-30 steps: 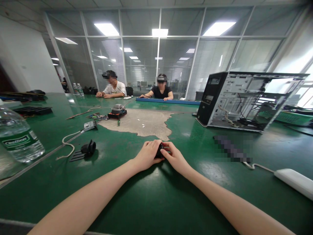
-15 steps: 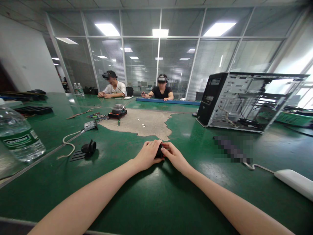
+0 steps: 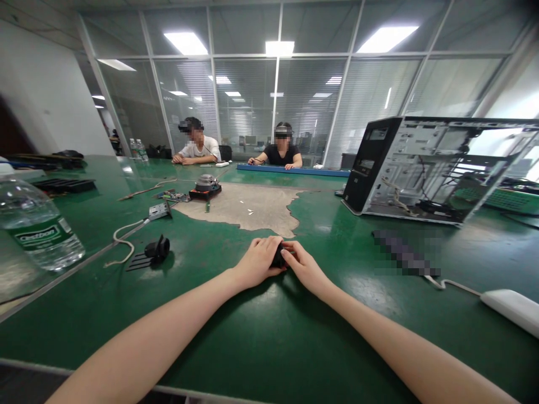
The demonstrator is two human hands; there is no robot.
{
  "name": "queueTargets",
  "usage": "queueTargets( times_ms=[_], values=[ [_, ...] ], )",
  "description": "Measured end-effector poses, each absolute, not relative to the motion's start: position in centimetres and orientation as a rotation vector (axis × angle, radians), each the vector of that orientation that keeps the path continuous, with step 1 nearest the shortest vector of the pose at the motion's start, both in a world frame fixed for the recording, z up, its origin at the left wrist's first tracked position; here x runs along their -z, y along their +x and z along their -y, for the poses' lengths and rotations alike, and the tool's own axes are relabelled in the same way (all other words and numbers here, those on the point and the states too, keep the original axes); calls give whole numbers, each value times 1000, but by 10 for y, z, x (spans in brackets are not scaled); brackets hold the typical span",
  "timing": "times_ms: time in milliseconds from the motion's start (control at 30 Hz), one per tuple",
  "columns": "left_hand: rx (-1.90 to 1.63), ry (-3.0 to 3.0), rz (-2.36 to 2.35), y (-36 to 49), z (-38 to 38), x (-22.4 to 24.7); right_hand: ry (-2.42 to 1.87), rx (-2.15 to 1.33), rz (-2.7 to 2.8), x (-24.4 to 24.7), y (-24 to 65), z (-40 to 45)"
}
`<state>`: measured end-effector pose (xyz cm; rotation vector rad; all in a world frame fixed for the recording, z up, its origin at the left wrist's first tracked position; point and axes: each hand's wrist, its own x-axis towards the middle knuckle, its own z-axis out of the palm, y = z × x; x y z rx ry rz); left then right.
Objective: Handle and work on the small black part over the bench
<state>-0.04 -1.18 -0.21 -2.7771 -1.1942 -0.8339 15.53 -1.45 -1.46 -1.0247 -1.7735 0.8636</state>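
I have both hands on 1 small black object (image 3: 278, 257), held between them in front of me, just short of the tan patch (image 3: 269, 209) on the green table (image 3: 236, 348). My left hand (image 3: 261, 259) is closed around its left side, the fingers curled over the top and the thumb low on the near side. My right hand (image 3: 302, 265) grips the right side, thumb and fingers bent in close, parted only by the object's width. Most of the object is covered, so I cannot tell its full shape, nor whether it touches the tabletop.

Off to my left lies a pronged black part (image 3: 157, 250), with a white cable (image 3: 126, 240) beyond it running to a metal bracket (image 3: 160, 210). A water bottle (image 3: 42, 233) stands farther left. To my right I see a blurred dark item (image 3: 402, 252) and a white block (image 3: 511, 308), with an open computer case (image 3: 371, 163) upright behind them. Across the table sit 2 people, 1 in a white shirt (image 3: 204, 148), 1 in a black shirt (image 3: 285, 156).
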Motion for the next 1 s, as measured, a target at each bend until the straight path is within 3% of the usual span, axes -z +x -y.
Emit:
queueTargets(
  times_ms=[833, 1000],
  values=[
    [832, -2769, 1189, -1, 12, 1, -960, -782, 1865, 6, 158, 26],
    [837, -2776, 1183, -1, 12, 2, -925, -913, 1767, 13, 156, 19]
  ],
)
